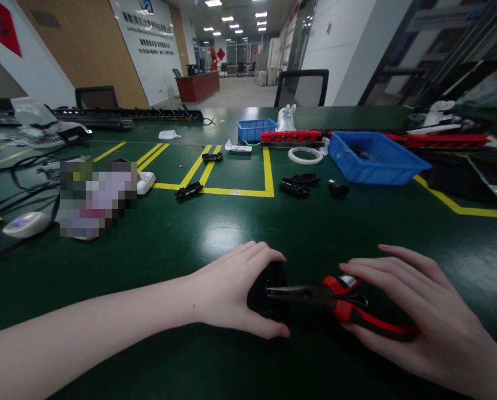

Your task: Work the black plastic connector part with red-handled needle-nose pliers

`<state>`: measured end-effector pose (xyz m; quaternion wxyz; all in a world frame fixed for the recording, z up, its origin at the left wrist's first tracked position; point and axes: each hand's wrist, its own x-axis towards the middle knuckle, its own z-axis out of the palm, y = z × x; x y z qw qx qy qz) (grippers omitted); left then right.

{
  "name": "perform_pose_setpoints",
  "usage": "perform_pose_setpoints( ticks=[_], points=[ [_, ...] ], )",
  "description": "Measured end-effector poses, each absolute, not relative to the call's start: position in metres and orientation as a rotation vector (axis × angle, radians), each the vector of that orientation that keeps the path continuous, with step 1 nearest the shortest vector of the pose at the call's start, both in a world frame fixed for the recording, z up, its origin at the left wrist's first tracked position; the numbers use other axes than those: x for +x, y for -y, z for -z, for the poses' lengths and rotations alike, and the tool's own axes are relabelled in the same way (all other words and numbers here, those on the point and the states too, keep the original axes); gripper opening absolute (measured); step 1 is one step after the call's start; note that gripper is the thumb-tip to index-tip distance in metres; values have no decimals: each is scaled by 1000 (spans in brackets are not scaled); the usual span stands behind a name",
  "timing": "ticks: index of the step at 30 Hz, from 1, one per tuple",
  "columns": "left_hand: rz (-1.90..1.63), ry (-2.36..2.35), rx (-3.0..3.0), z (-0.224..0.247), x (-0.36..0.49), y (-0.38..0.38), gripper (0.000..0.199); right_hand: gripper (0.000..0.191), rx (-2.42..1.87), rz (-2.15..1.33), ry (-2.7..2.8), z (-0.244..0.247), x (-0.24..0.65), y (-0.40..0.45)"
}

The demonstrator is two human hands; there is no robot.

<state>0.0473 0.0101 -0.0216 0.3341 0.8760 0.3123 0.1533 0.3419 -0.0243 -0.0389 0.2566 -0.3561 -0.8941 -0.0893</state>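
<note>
Near ctr. of the green surface (377,222): L hand (232,294), fingers curved round a black part (257,294), thumb on its near side; shape mostly hidden. R hand (427,311) holds red-handled pliers (326,297) loosely, fingers spread about the handles, w/ the long tips reaching left to the part's face; whether the tips grip anything can't be told. Progress (judged): work on this part seems under way, i.e. tool applied, part not yet set down; amt. left unclear. Far side, right of ctr.: loose black pieces (294,187), white ring (304,162) & blue bin (382,169) w/ dark contents. Far side, left of ctr.: two more dark pieces (189,190) at yellow tape (268,172); finished or waiting, can't tell.
</note>
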Motion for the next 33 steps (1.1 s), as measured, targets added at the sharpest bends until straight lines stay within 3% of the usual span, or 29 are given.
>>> perform_pose_setpoints(
  ticks=[15, 33],
  points=[
    [-436, -792, 2333, 30, 47, -12, 75, 40, -860, 391, 2492, 38, 341, 20],
    [-468, -748, 2350, 31, 45, -13, 77, 46, -907, 303, 2457, 43, 343, 20]
  ],
)
